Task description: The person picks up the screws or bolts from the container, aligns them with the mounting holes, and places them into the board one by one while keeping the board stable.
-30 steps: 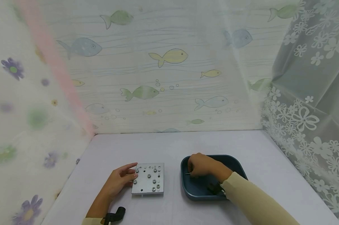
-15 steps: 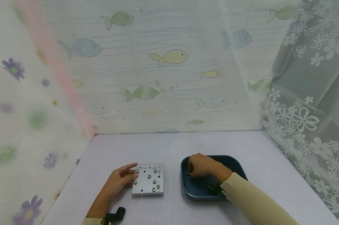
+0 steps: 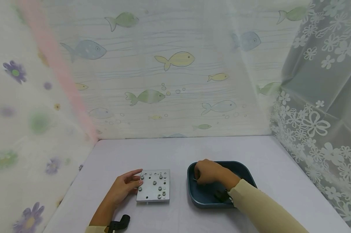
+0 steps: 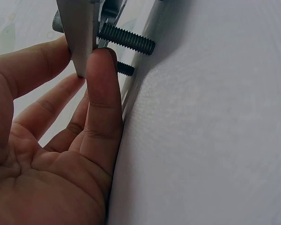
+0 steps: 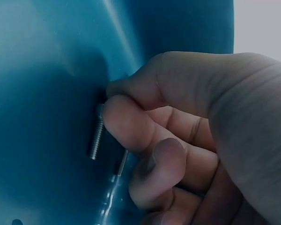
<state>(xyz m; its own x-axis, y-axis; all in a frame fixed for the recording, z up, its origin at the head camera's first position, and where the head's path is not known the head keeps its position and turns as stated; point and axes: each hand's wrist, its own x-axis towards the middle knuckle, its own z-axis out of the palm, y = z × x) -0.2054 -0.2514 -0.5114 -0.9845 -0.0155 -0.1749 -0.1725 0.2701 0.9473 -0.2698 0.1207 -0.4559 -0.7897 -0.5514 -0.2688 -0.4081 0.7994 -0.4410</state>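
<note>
While our left hand (image 3: 123,189) is still gripping the silver plate (image 3: 150,188) at the frame's lower centre, our right hand (image 3: 208,173) is pinching a screw (image 5: 97,133) in the blue tray (image 3: 210,205) at lower right; the screw's newly shifted tilt is suggesting an unfinished pickup.

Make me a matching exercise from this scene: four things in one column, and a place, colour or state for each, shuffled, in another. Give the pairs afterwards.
1. Left hand
2. Right hand
3. Metal plate
4. Tray

A. Dark blue, with rounded corners
B. Down inside the tray, fingertips at a screw
C. Silver, with several screw heads on its upper face
D. Holding the plate by its edge

Pairs: 1-D, 2-B, 3-C, 4-A
</note>
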